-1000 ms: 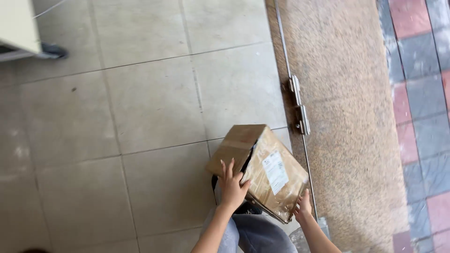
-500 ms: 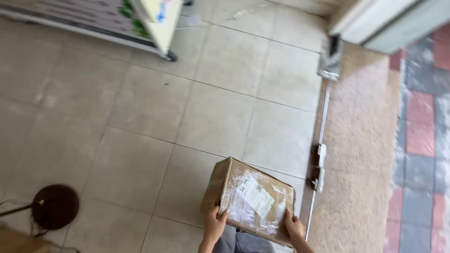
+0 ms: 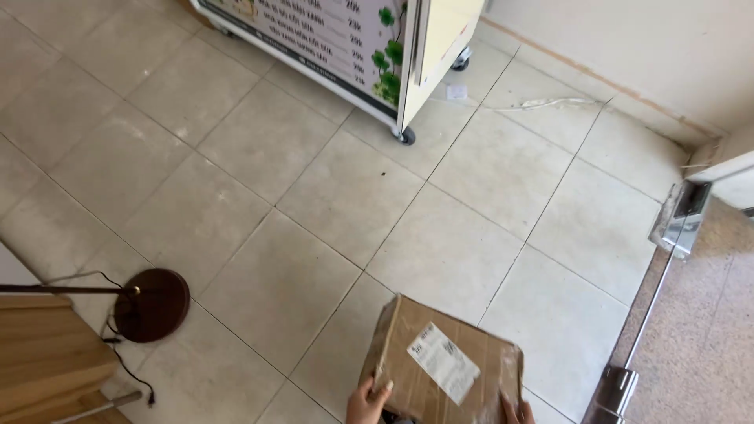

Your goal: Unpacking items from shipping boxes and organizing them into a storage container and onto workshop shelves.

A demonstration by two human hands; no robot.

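1. Pale beige floor tiles (image 3: pixel 330 196) fill the room, running to a speckled stone threshold (image 3: pixel 707 330) on the right.
2. A brown cardboard box with a white shipping label (image 3: pixel 444 365) is carried low in the view, above the tiles.
3. The left hand (image 3: pixel 367 402) clasps the box's near left edge, fingers curled over it; the right hand (image 3: pixel 514 411) presses its near right corner.
4. Left of the hands stands a round dark-brown lamp base (image 3: pixel 151 305) beside a wooden table (image 3: pixel 47 353).
5. Far ahead of the hands stands a white wheeled sign board (image 3: pixel 345 39).
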